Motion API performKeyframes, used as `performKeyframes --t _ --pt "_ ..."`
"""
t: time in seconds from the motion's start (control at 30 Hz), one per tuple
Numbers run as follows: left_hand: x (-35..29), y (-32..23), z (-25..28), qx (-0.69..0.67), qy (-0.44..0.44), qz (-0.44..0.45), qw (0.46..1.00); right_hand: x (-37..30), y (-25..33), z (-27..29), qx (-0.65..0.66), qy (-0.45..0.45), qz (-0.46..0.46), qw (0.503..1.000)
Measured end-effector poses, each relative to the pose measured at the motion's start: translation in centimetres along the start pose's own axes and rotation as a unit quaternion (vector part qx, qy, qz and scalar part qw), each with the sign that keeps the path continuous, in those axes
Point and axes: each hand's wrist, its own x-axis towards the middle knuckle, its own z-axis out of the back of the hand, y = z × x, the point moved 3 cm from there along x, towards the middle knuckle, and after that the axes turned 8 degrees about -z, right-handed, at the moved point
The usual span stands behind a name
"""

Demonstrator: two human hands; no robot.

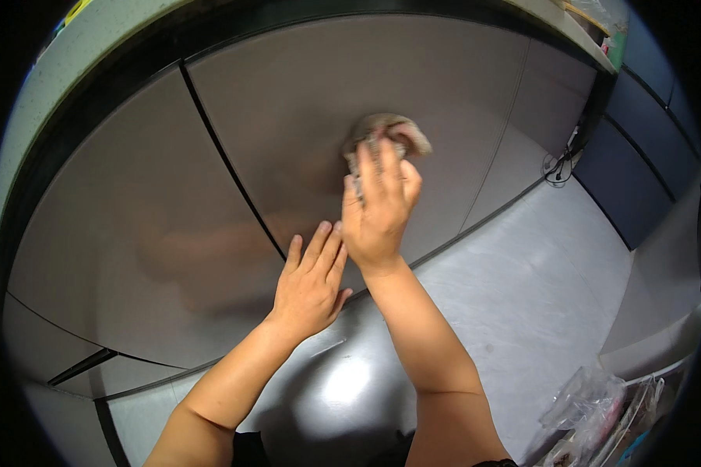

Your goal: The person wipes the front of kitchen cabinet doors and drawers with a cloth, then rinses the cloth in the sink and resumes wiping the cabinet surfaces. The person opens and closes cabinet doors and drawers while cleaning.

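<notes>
A crumpled beige-brown cloth [413, 136] is pressed flat against a glossy grey-brown cabinet door [288, 93]. My right hand [378, 206] lies over the cloth, with its fingers partly blurred and pointing up the door. Lower and to the left, my left hand [311, 280] has its fingers stretched out near the same panel, with nothing in it. Its fingertips are close to the right wrist, beside the dark vertical gap between two doors. Part of the cloth is hidden under the right fingers.
A pale speckled countertop [78, 70] curves above the doors. Dark blue cabinets [631, 171] stand at the right, with black cables [559, 167] bunched at their corner. Clear plastic bags [588, 401] sit at the lower right on the light grey floor [514, 288].
</notes>
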Motion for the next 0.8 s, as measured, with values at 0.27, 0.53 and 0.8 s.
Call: performKeyframes --t 0.27,0.53,0.8 --pt "0.1 0.5 2.3 0.067 -0.063 0.014 0.996 -9.2 -12.0 -0.7 -0.114 -0.093 -0.139 0.979" --pt "-1.1 0.7 3.4 0.049 -0.082 0.037 0.995 -8.4 -5.1 -1.5 0.05 -0.054 -0.249 0.966" --pt "-1.5 1.7 3.1 0.093 -0.123 0.023 0.988 -12.7 -3.9 -2.5 -0.009 0.007 -0.027 1.0"
